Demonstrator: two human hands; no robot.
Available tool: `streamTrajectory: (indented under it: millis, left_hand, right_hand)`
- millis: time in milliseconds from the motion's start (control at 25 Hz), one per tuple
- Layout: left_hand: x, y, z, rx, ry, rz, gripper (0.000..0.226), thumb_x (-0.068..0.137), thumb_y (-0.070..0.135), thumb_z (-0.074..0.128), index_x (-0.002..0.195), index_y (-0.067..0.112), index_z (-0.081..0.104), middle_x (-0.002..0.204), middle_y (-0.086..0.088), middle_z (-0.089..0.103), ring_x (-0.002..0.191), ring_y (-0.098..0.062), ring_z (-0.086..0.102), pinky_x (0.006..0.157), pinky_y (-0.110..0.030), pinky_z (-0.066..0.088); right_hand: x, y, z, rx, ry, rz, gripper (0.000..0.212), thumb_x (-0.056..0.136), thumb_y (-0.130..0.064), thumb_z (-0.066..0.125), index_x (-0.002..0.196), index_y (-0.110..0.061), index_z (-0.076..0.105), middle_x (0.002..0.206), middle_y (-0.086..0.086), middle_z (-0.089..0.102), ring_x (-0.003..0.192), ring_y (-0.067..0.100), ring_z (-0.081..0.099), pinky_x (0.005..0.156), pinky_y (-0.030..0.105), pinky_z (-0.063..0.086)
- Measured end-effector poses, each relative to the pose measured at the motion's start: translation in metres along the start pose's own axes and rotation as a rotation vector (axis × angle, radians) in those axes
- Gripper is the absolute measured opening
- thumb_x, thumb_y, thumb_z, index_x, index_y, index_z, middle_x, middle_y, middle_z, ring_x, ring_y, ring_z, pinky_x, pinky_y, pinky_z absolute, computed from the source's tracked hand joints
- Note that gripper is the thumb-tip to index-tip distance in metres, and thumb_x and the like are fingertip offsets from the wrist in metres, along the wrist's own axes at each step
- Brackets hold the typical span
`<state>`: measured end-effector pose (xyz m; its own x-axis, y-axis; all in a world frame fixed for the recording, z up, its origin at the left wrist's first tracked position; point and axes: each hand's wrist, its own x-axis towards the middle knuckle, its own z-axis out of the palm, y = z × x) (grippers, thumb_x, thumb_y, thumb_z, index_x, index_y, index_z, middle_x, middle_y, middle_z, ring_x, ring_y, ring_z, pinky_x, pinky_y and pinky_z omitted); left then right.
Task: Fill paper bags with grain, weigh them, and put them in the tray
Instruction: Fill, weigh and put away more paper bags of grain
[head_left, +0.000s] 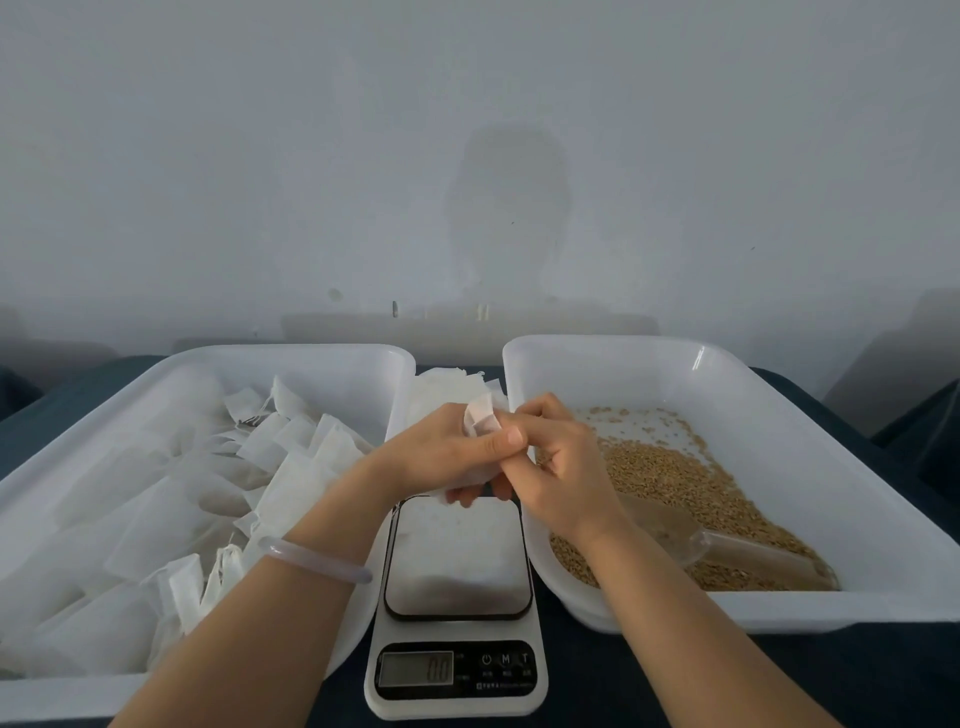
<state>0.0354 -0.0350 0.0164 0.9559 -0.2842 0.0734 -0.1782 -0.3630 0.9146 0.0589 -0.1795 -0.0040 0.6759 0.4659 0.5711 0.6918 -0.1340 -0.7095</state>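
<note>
From the kitchen scale (457, 561), the white plastic tray (291, 353) at 9 o'clock holds a heap of white paper bags (291, 467). The matching tray (675, 345) at 3 o'clock holds golden-brown grain (665, 478) with a clear scoop (675, 535) lying in it. A stack of flat empty bags (441, 387) lies at 12 o'clock. Just above the scale's bare platform, the left hand (441, 457) grips a small, crumpled white paper bag (480, 421), and the right hand (561, 467) pinches its top edge.

Both hands — left (441, 457), right (558, 467) — grip one paper bag (480, 423) above the scale (457, 556).
</note>
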Motion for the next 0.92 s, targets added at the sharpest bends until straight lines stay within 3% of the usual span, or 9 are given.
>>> streamTrajectory:
  millis: [120,160,200,320,400,520,600,760,920]
  left_hand:
    - [0.000,-0.004,0.001,-0.061,0.047,-0.041,0.070,0.060,0.070,0.058,0.088,0.005,0.060,0.060,0.001,0.059,0.045,-0.015,0.045,0.044,-0.021,0.035]
    - [0.000,-0.005,0.001,-0.085,0.041,-0.045,0.071,0.062,0.066,0.057,0.091,0.001,0.056,0.062,0.000,0.058,0.047,-0.015,0.044,0.047,-0.022,0.035]
    - [0.000,-0.006,0.003,-0.125,0.019,-0.041,0.068,0.064,0.063,0.057,0.093,0.001,0.053,0.065,-0.002,0.056,0.051,-0.016,0.044,0.051,-0.024,0.036]
    - [0.003,-0.005,0.007,-0.300,-0.030,-0.076,0.057,0.072,0.053,0.059,0.103,0.006,0.048,0.076,-0.006,0.052,0.060,-0.017,0.046,0.061,-0.027,0.042]
    - [0.005,-0.005,0.007,-0.370,-0.027,-0.114,0.048,0.077,0.045,0.054,0.104,0.007,0.047,0.082,-0.008,0.054,0.064,-0.017,0.050,0.065,-0.028,0.046]
    - [0.006,-0.009,0.007,-0.341,0.022,-0.107,0.032,0.076,0.038,0.056,0.102,0.020,0.047,0.091,-0.007,0.057,0.069,-0.016,0.054,0.070,-0.031,0.050]
    - [0.004,-0.010,0.008,-0.287,0.061,-0.081,0.033,0.075,0.037,0.062,0.100,0.022,0.047,0.088,-0.003,0.057,0.067,-0.012,0.055,0.066,-0.025,0.050]
    - [0.005,-0.008,0.009,-0.208,0.119,-0.047,0.040,0.075,0.043,0.073,0.098,0.020,0.049,0.077,0.000,0.054,0.063,-0.010,0.054,0.060,-0.019,0.049]
    - [0.007,-0.009,0.010,-0.162,0.136,-0.048,0.039,0.077,0.042,0.070,0.100,0.018,0.049,0.074,-0.001,0.056,0.063,-0.011,0.055,0.059,-0.020,0.048]
  right_hand:
    - [0.009,-0.005,-0.036,0.163,0.076,0.108,0.032,0.082,-0.020,0.053,0.097,-0.045,0.066,0.086,-0.018,0.067,0.084,0.004,0.060,0.077,0.022,0.051]
    - [0.014,0.001,-0.059,0.083,0.090,0.184,0.032,0.084,-0.019,0.054,0.100,-0.045,0.063,0.092,-0.018,0.068,0.087,0.002,0.061,0.082,0.023,0.051]
    - [0.017,0.009,-0.084,-0.108,0.000,0.280,0.033,0.085,-0.016,0.057,0.105,-0.042,0.061,0.100,-0.018,0.067,0.093,0.000,0.060,0.088,0.027,0.051]
    - [-0.006,0.042,-0.131,-0.744,-0.666,0.743,0.061,0.079,-0.017,0.070,0.133,-0.031,0.045,0.134,-0.009,0.051,0.119,0.009,0.050,0.101,0.031,0.042]
    - [-0.030,0.060,-0.138,-0.902,-0.836,0.880,0.064,0.073,-0.025,0.075,0.131,-0.031,0.048,0.130,-0.007,0.054,0.111,0.012,0.055,0.095,0.030,0.046]
    - [-0.038,0.071,-0.143,-0.784,-0.725,0.790,0.031,0.076,-0.025,0.074,0.099,-0.040,0.059,0.109,-0.011,0.064,0.086,0.000,0.057,0.074,0.020,0.046]
    - [-0.028,0.076,-0.154,-0.791,-0.602,0.745,0.032,0.078,-0.028,0.072,0.106,-0.036,0.058,0.113,-0.011,0.062,0.084,-0.001,0.055,0.069,0.015,0.041]
    - [-0.013,0.086,-0.179,-1.182,-0.505,0.695,0.051,0.084,-0.032,0.065,0.131,-0.021,0.048,0.121,0.002,0.052,0.098,0.018,0.056,0.075,0.027,0.044]
    - [-0.008,0.093,-0.175,-1.599,-0.483,0.487,0.035,0.086,-0.013,0.054,0.121,-0.019,0.050,0.109,0.003,0.048,0.096,0.019,0.051,0.070,0.027,0.036]
